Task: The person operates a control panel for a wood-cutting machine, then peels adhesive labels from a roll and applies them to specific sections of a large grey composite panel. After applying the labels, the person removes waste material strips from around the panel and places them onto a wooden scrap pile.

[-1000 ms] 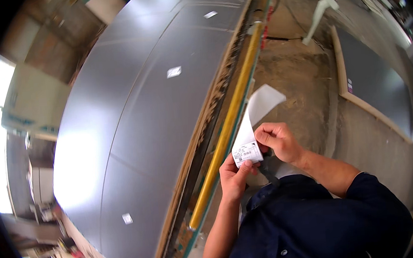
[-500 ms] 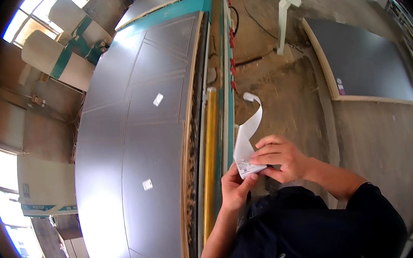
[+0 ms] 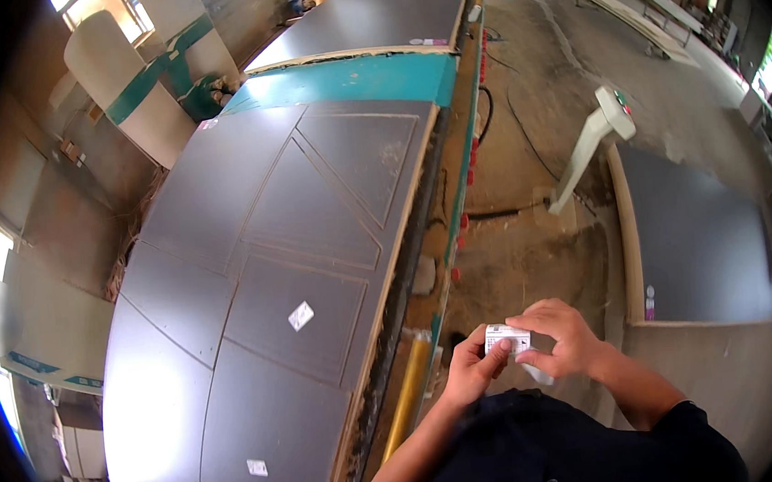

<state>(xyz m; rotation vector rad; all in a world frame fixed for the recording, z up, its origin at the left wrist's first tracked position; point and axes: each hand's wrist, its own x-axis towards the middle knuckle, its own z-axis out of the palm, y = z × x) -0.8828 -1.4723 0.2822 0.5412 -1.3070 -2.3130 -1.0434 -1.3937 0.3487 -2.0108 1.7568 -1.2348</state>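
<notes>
Between my two hands is a white printed label, held up in front of my body. My left hand grips its left side, with the thumb lying across its face. The fingers of my right hand pinch its right edge. A white paper tail hangs below my right hand, partly hidden. To the left lies a large dark grey panel with straight cut lines in it. One small white label is on its middle, and a second white label lies nearer to me.
A yellow roller runs along the panel's right side. Beyond the panel are a teal machine bed and another grey panel. A pale control post stands on the right, beside a stack of dark boards. Cables cross the floor.
My view has tilted up, showing more of the far end. The long paper strip that curled out ahead of my hands now hangs below them, and the label faces me.
</notes>
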